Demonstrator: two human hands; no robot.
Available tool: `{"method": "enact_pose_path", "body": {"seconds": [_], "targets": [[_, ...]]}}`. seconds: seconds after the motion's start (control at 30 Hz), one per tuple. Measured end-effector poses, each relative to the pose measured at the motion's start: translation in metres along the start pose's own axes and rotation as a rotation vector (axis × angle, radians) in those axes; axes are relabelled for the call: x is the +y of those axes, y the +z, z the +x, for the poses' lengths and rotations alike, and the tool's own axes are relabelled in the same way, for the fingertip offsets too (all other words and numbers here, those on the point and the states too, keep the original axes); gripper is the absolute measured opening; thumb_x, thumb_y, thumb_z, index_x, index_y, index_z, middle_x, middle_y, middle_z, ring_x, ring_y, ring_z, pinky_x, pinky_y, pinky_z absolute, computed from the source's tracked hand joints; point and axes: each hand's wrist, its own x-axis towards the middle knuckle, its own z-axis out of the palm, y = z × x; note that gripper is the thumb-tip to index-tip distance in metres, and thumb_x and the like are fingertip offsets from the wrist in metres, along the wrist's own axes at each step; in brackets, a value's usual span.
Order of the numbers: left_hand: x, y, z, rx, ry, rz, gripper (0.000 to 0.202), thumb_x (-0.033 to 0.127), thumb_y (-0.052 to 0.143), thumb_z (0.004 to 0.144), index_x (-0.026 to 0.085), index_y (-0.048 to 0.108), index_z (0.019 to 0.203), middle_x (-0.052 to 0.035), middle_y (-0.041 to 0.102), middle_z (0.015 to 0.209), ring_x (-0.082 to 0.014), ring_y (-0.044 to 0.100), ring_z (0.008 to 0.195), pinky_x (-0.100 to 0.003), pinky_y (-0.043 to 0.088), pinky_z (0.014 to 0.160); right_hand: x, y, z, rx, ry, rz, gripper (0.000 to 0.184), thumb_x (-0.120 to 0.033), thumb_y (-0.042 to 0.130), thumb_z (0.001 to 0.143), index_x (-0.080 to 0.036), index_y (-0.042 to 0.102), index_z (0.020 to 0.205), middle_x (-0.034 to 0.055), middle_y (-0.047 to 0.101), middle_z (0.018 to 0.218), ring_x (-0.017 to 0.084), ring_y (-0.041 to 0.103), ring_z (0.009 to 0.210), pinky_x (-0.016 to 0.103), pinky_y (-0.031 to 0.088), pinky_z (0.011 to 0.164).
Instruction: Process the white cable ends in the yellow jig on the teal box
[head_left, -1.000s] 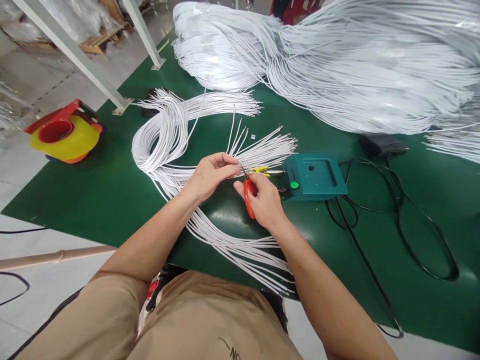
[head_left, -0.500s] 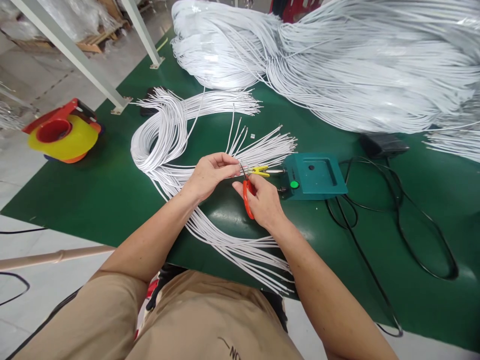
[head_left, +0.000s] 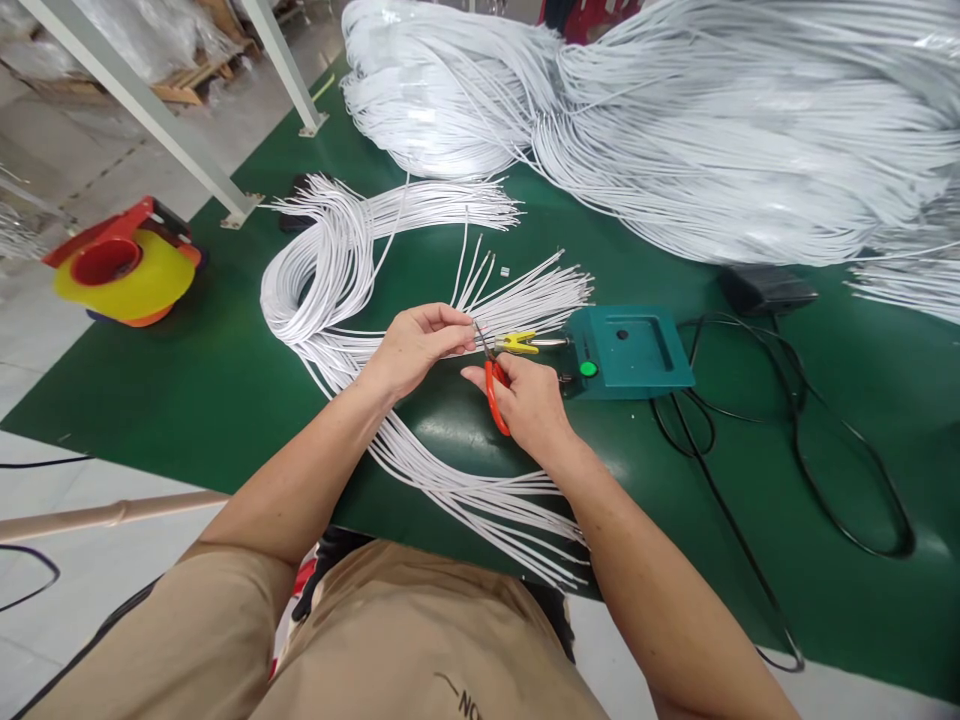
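My right hand (head_left: 529, 402) is closed on small red-handled scissors (head_left: 496, 398), whose thin dark blades point up and left. The blade tips meet the fingertips of my left hand (head_left: 421, 345), which pinches the end of a white wire; the fingers hide most of that end. Under and behind my hands fans a bundle of white wires (head_left: 532, 298) with bare tips. Just right of the blades, a yellow clip (head_left: 519, 343) sits on a metal rod from a teal box (head_left: 637, 350) with a green button (head_left: 589, 369).
A large heap of white wires (head_left: 712, 130) covers the table's far side. Coiled wires (head_left: 289, 285) lie left, near a yellow-and-red tape dispenser (head_left: 124, 265). A black adapter (head_left: 766, 288) and its looping black cord (head_left: 802, 420) lie right. A tiny white piece (head_left: 505, 271) rests behind my hands.
My left hand has shifted slightly left, and the scissor blades now tilt further left towards its fingertips. Both hands keep their grip.
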Motion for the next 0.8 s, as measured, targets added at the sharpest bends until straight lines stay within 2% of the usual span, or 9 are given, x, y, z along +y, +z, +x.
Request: {"method": "enact_pose_path", "body": {"seconds": [0.13,0.4,0.8], "targets": [[0.001,0.0,0.0,0.001,-0.041,-0.002,0.021,0.021,0.081,0.06,0.012,0.067,0.073,-0.0006,0.067,0.071,-0.0076,0.062,0.062,-0.022,0.05,0.066,-0.001,0.001,-0.001,0.0,0.034,0.01,0.05,-0.053,0.057,0.084,-0.021,0.03,0.057,-0.0062,0.034,0.056,0.01,0.025,0.055,0.026,0.023,0.055],[0.006,-0.003,0.001,-0.091,-0.124,0.007,0.017,0.019,0.078,0.063,0.011,0.067,0.072,-0.0011,0.065,0.066,-0.0072,0.06,0.061,-0.021,0.048,0.063,-0.001,0.0,-0.002,-0.02,0.043,0.024,0.044,-0.053,0.055,0.084,-0.022,0.031,0.062,-0.0061,0.037,0.06,0.01,0.029,0.056,0.025,0.024,0.054],[0.004,-0.012,0.009,-0.121,-0.241,-0.043,0.015,0.018,0.077,0.063,0.01,0.068,0.072,-0.0024,0.065,0.064,-0.0059,0.059,0.057,-0.017,0.047,0.058,0.002,-0.001,0.0,-0.047,0.005,-0.029,0.054,-0.061,0.055,0.083,-0.021,0.029,0.056,-0.0052,0.035,0.054,0.01,0.024,0.055,0.026,0.022,0.054]]}}
